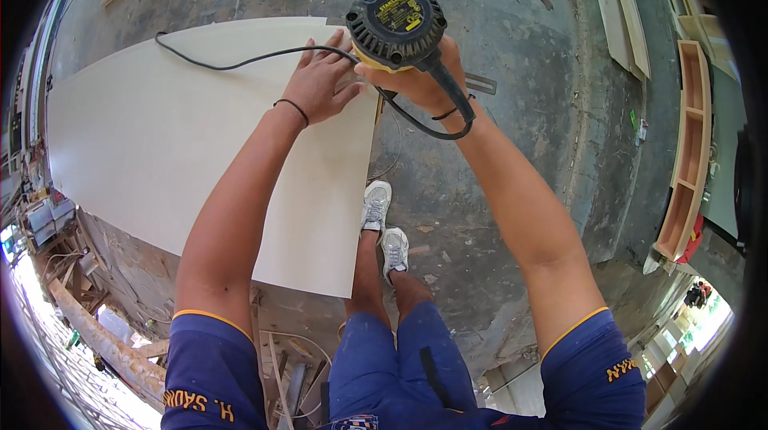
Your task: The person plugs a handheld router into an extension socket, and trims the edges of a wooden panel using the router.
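My right hand (432,86) is wrapped round a black and yellow trim router (396,24), which stands at the right edge of a large pale board (208,142). A slotted metal guide (482,84) sticks out to the right of the router. Its base and bit are hidden under the motor body and my hand. Flat on the board, just left of the router, lies my left hand (322,86) with fingers and thumb spread. The black power cord (240,66) loops from the router's tail past my right wrist and runs left across the board.
Under the board stretches a dark, stained work surface (496,22). Long pale wooden strips (620,14) lie at the far right, near a wooden frame with compartments (686,150). Scrap timber and a rusty pipe (104,334) are at lower left. My shoes (378,202) show beside the board's right edge.
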{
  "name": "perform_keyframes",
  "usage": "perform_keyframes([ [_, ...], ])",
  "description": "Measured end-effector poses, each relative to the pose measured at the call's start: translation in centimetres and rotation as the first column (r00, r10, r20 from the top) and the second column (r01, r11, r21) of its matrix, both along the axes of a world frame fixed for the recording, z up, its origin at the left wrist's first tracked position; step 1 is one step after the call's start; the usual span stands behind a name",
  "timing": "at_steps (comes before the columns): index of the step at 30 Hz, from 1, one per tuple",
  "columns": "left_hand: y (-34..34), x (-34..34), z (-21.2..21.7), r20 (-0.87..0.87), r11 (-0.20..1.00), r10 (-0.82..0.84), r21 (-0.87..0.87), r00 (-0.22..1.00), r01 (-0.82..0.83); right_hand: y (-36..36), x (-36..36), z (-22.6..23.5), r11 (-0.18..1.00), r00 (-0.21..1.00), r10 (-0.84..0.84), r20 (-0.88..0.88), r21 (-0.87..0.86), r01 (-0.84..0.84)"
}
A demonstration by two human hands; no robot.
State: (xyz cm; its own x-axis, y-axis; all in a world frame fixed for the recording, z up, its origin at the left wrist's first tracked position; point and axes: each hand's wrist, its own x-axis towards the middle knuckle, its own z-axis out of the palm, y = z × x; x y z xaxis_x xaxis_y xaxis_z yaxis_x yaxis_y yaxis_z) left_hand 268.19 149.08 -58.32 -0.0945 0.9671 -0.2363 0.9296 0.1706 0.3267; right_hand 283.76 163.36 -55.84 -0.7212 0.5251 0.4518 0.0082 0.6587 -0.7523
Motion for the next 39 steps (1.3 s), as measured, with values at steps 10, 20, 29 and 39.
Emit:
perform_keyframes([
  [10, 4.1, -2.1, -0.2, -0.061, 1.0, -0.019, -0.008, 0.998, 0.019, 4.0, -2.2, 0.1, 0.997, 0.999, -0.004, -0.032, 0.081, 0.007],
  [20, 6.2, -1.0, -2.0, 0.0, 0.956, 0.171, 0.24, 0.985, -0.166, 7.6, -2.5, 1.1, 0.998, 0.997, -0.059, -0.047, 0.009, 0.06],
  [29, 6.8, 3.5, -0.9, -0.03, 0.931, 0.3, 0.226, 0.953, -0.286, 9.4, 9.6, 2.3, 0.893, 0.935, -0.307, 0.176, -0.287, 0.347],
  [39, 7.6, 4.3, -1.6, -0.043, 0.869, 0.368, 0.373, 0.929, -0.326, 6.1, 27.3, -0.3, 0.703, 0.756, -0.581, 0.3, -0.283, 0.653],
])
